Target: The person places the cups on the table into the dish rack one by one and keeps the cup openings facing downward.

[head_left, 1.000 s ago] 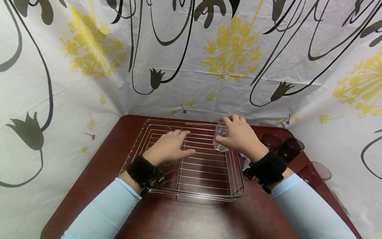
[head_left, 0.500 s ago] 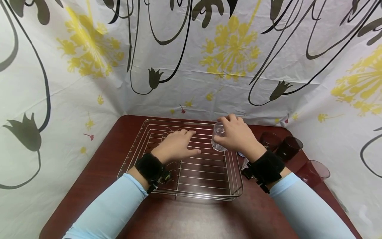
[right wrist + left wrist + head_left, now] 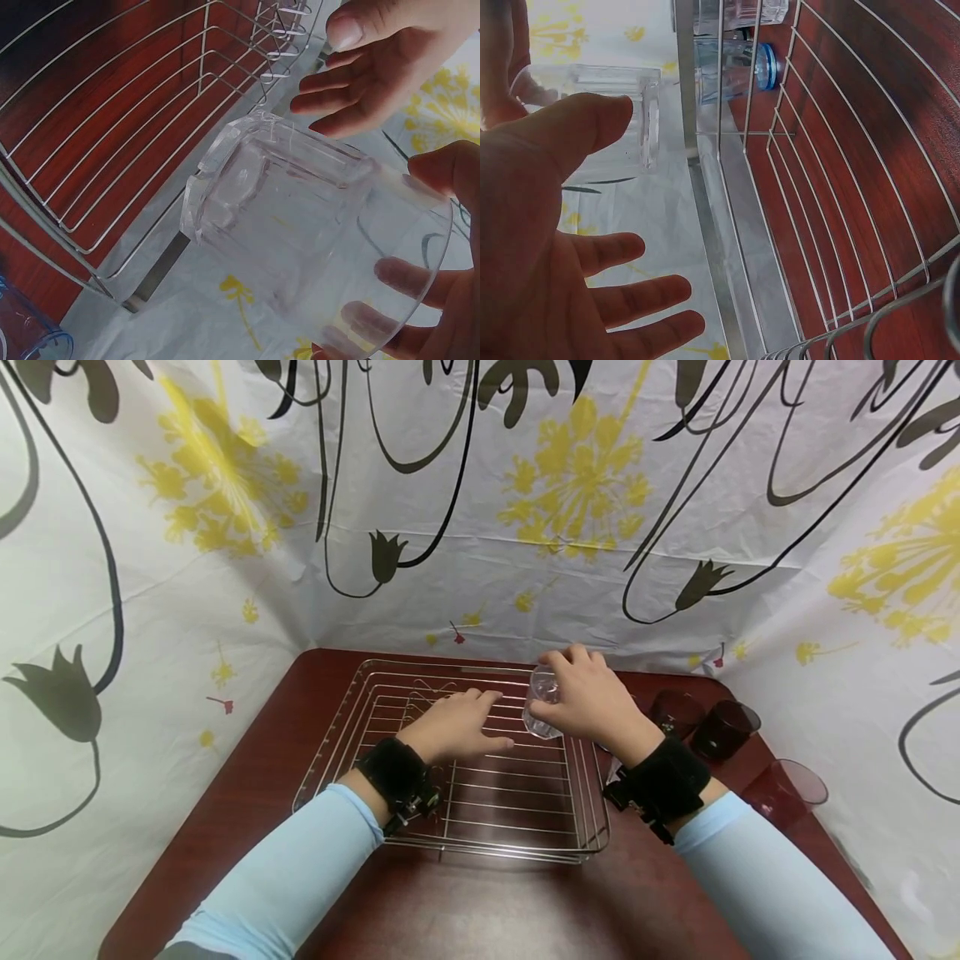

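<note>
My right hand (image 3: 588,700) holds a clear, thick-based tumbler (image 3: 270,217) over the right back part of a wire dish rack (image 3: 517,852). In the right wrist view its thumb and fingers wrap the rim end, and the faceted base points toward the rack side. My left hand (image 3: 457,727) hovers over the rack's middle with fingers spread, nothing in its grasp. The left wrist view puts its thumb (image 3: 600,124) overlapping the tumbler, the other fingers stretched out below.
Right of the rack stand two dark glasses (image 3: 677,714) and, nearer, a tilted red glass (image 3: 787,793). A blue-rimmed clear vessel (image 3: 739,71) sits beside the rack, mostly hidden by my right arm in the head view. A patterned white curtain (image 3: 450,510) surrounds the table.
My left hand has moved right, toward the tumbler. My right hand, still holding the tumbler, has shifted slightly left.
</note>
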`<state>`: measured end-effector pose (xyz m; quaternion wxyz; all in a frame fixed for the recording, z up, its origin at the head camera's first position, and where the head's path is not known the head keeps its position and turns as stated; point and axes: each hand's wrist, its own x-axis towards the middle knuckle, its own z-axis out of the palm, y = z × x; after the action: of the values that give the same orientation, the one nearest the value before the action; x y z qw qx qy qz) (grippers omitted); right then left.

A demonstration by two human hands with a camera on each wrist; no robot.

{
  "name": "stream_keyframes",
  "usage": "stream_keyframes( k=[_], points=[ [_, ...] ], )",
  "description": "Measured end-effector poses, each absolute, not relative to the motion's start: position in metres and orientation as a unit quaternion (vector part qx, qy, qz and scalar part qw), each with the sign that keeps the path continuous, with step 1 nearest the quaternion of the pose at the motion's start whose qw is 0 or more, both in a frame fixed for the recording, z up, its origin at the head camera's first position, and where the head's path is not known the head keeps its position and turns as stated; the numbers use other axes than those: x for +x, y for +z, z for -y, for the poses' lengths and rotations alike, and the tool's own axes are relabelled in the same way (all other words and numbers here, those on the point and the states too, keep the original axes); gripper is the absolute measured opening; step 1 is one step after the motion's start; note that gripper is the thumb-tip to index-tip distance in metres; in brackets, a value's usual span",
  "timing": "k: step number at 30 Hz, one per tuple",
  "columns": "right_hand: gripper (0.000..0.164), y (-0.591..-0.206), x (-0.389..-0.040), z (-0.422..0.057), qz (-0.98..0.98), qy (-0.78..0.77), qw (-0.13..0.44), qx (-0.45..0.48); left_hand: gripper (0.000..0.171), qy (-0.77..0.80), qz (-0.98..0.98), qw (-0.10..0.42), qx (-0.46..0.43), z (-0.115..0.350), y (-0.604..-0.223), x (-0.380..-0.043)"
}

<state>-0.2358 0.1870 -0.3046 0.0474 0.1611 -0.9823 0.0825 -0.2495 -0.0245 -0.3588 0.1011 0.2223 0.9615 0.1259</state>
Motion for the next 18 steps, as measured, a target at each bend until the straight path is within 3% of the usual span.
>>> stream_keyframes(
  k=[18],
  points=[
    [0.067,-0.3105,-0.2370,-0.1817,0.967,0.153,0.066,0.190,0.096,0.169,-0.949,0.123,0.236,0.0155,-0.3594,-0.2544]
  ],
)
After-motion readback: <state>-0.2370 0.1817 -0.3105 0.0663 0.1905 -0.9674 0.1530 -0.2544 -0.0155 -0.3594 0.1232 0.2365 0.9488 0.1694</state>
